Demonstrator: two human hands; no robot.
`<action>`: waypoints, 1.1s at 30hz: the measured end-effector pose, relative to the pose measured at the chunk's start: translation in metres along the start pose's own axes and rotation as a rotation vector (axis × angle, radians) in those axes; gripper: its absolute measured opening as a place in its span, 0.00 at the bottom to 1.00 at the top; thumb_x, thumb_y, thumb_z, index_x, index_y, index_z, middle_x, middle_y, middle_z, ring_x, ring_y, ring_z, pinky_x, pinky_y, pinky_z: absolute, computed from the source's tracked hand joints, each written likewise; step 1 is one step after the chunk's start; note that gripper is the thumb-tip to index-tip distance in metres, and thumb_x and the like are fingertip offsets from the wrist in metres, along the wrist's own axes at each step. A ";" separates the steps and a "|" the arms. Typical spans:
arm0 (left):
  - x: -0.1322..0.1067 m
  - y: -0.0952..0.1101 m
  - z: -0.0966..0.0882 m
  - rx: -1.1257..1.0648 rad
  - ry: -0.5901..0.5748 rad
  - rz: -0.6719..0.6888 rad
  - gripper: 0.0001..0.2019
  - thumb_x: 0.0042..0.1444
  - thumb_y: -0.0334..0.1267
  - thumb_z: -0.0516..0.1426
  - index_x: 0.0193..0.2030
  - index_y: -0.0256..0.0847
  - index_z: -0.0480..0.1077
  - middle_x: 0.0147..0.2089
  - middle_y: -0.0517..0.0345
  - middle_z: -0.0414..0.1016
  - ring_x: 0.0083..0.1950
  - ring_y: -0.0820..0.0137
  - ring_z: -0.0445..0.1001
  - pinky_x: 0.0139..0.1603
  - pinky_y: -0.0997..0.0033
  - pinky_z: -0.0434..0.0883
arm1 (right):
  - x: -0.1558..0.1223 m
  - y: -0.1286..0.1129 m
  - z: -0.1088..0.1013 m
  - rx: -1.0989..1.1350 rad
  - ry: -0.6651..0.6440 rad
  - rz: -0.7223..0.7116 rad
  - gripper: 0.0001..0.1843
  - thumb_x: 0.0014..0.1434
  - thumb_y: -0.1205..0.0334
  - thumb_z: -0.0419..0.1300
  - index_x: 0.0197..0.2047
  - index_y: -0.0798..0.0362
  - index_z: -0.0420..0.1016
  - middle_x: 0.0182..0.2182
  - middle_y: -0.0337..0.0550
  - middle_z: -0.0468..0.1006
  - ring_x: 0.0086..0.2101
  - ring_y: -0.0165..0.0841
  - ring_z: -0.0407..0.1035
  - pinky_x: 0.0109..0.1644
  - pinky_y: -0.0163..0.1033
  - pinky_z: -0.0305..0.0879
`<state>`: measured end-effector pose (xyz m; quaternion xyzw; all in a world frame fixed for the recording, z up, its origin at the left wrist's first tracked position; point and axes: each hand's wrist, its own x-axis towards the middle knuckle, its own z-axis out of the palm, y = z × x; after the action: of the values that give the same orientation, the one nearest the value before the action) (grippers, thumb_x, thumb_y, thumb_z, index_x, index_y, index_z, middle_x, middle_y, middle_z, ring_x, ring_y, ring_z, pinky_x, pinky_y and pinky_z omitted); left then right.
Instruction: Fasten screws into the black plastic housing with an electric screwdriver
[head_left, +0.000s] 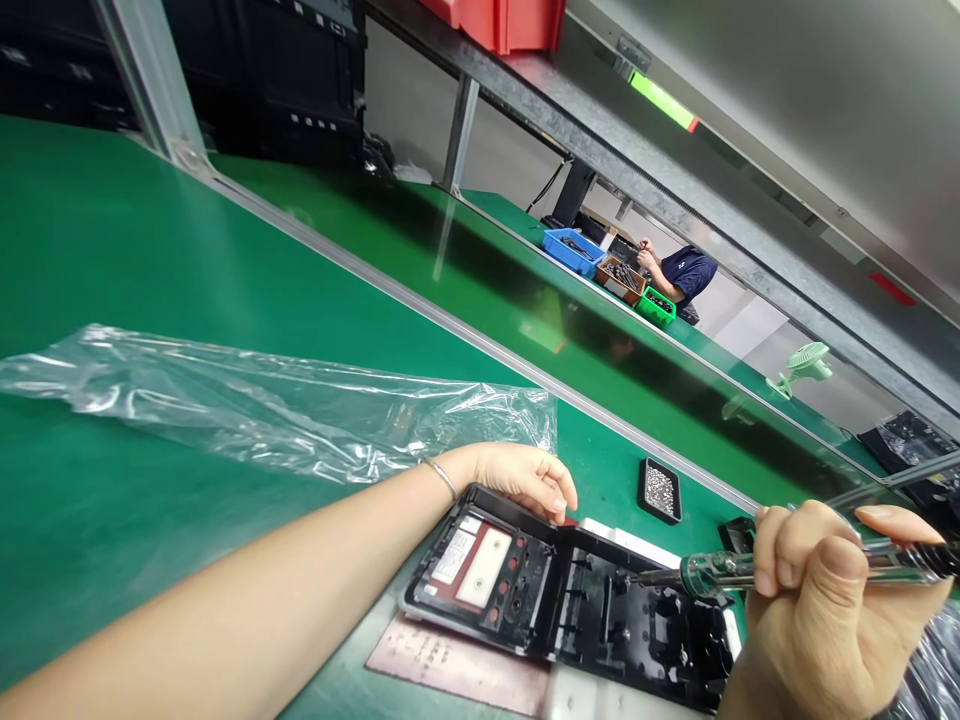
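An opened black plastic case (626, 625) lies in two hinged halves before me. Its left half carries a white label, a dark red area and a cream-coloured plate (485, 567). My left hand (529, 478) is at the far edge near the hinge, fingers curled against the case; part of its grip is hidden. My right hand (825, 600) is wrapped round a screwdriver (720, 573) with a clear body. The screwdriver slants leftward, its tip at a post inside the right half. Behind the case stands a small black tray (660, 490) of tiny metal screws.
A crumpled clear plastic bag (300, 410) stretches across the green table (247, 260). Under the case are a white block (600, 695) and a pinkish marked sheet (457, 665). A metal rail (390, 285) borders the table. Beyond it, a person (679, 275) works beside several bins.
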<state>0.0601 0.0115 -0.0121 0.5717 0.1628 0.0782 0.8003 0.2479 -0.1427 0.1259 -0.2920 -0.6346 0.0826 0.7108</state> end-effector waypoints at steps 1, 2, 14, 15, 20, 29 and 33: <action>0.000 0.000 0.000 -0.001 0.000 0.002 0.17 0.41 0.43 0.70 0.38 0.40 0.75 0.34 0.60 0.80 0.35 0.77 0.76 0.37 0.81 0.72 | 0.000 0.000 0.000 0.000 0.004 -0.002 0.09 0.67 0.71 0.52 0.48 0.55 0.54 0.20 0.32 0.53 0.19 0.22 0.51 0.24 0.27 0.54; 0.000 0.000 0.000 -0.002 0.000 0.005 0.17 0.42 0.43 0.69 0.38 0.40 0.75 0.34 0.60 0.80 0.35 0.77 0.77 0.38 0.82 0.72 | 0.000 0.000 -0.001 0.002 0.008 0.000 0.09 0.67 0.71 0.52 0.48 0.55 0.55 0.20 0.32 0.53 0.19 0.22 0.51 0.24 0.27 0.54; -0.002 0.002 0.000 0.001 0.000 0.008 0.16 0.43 0.42 0.69 0.38 0.40 0.75 0.35 0.60 0.80 0.35 0.77 0.76 0.37 0.82 0.71 | -0.001 -0.001 0.000 0.011 -0.019 0.003 0.09 0.67 0.72 0.51 0.49 0.55 0.54 0.20 0.33 0.54 0.19 0.23 0.51 0.25 0.28 0.55; -0.002 0.002 0.000 0.004 0.001 0.009 0.16 0.43 0.42 0.69 0.38 0.40 0.75 0.35 0.60 0.80 0.35 0.77 0.76 0.37 0.82 0.71 | -0.001 -0.001 0.001 0.008 -0.016 0.002 0.09 0.67 0.72 0.51 0.49 0.55 0.54 0.20 0.33 0.54 0.19 0.23 0.51 0.25 0.28 0.54; -0.001 0.001 0.000 0.011 0.000 0.011 0.16 0.43 0.42 0.69 0.39 0.40 0.75 0.35 0.60 0.80 0.35 0.77 0.76 0.38 0.82 0.71 | 0.000 0.000 0.001 -0.008 -0.008 -0.002 0.09 0.67 0.72 0.51 0.48 0.56 0.54 0.20 0.33 0.53 0.18 0.23 0.51 0.23 0.28 0.53; -0.001 0.001 0.000 0.010 -0.003 0.017 0.16 0.43 0.42 0.69 0.38 0.40 0.75 0.34 0.60 0.80 0.35 0.77 0.76 0.36 0.82 0.71 | 0.000 -0.001 0.002 -0.010 -0.004 -0.008 0.09 0.67 0.71 0.52 0.48 0.56 0.54 0.20 0.32 0.53 0.18 0.23 0.51 0.23 0.28 0.53; -0.001 0.001 0.001 0.015 0.005 0.019 0.15 0.44 0.41 0.68 0.39 0.40 0.75 0.35 0.60 0.80 0.35 0.77 0.76 0.37 0.82 0.71 | 0.001 -0.002 0.004 -0.020 0.001 -0.002 0.09 0.67 0.70 0.52 0.47 0.56 0.54 0.20 0.32 0.53 0.18 0.23 0.51 0.23 0.27 0.53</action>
<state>0.0592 0.0110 -0.0105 0.5788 0.1599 0.0861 0.7950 0.2442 -0.1425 0.1281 -0.2987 -0.6353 0.0755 0.7082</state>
